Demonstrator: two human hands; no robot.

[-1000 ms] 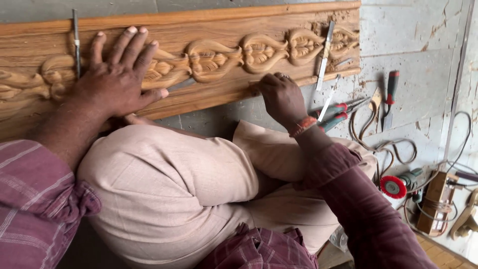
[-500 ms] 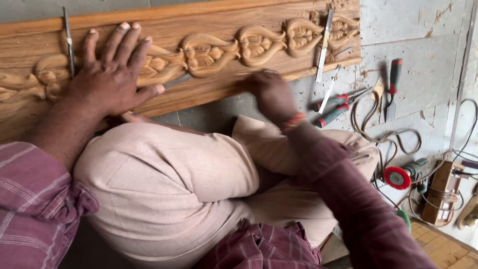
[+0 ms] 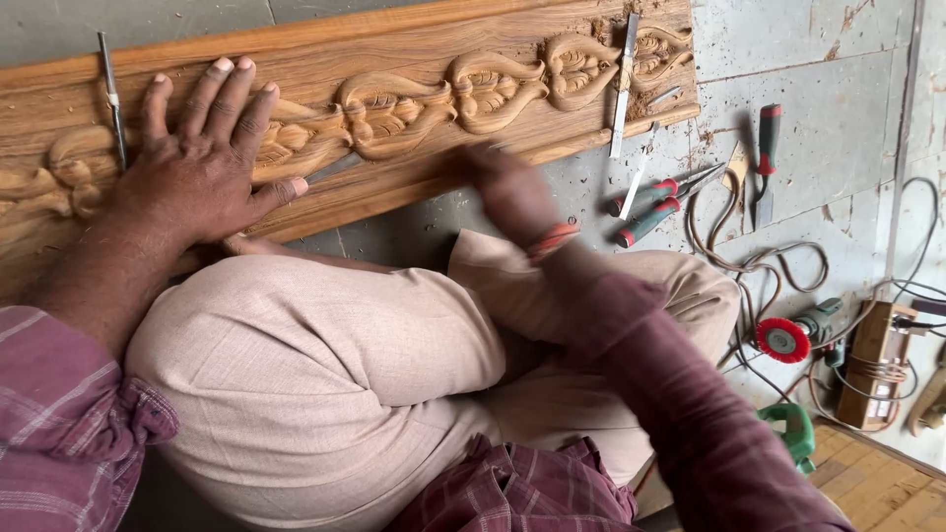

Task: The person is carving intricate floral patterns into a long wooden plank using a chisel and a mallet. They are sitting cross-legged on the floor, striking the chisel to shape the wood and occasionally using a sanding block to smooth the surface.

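Your left hand (image 3: 197,163) lies flat, fingers spread, on the carved wooden board (image 3: 414,59), which lies on the floor (image 3: 818,59) in front of your folded knee (image 3: 325,365); this hand grips nothing, it only presses the board down. A thin metal chisel (image 3: 330,167) lies on the carving just to the right of your left thumb, its far end going toward your right hand (image 3: 507,192). The right hand is at the near edge of the board, but it is blurred, so I cannot tell if its grip is closed on the chisel or on anything else. The step in hand looks like cutting the leaf pattern in the middle of the board. For the next move, I think you need the board held steady and the blade kept well apart from your left fingers. More chisels (image 3: 623,84) lie on the right end of the board, and red-handled tools (image 3: 655,202) with a cable (image 3: 769,261) lie on the floor to the right.
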